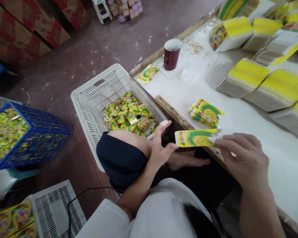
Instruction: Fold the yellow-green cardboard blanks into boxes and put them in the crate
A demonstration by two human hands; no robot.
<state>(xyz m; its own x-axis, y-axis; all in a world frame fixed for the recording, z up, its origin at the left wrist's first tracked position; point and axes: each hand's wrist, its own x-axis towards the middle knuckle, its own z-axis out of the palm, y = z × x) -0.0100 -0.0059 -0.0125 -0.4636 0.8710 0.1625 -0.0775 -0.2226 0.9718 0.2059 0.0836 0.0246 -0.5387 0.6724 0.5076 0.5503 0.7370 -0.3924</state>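
Observation:
My right hand (243,155) pinches the right end of a flat yellow and green printed carton (195,138), held over the table's edge. Just left of the carton's other end is my left hand (161,145), its thumb and index finger spread apart, with a white wrap on the index fingertip. Between the left hand and the carton there seems to be a small gap. A small stack of similar flat cartons (205,112) lies on the white table (238,115) just beyond the held one.
A white basket (87,109) of folded small boxes (129,114) stands beside my knee. On the table are a maroon mug (172,54), rubber bands (197,49) and several bundles of yellow cartons (249,74). A blue crate (43,135) of boxes is at left.

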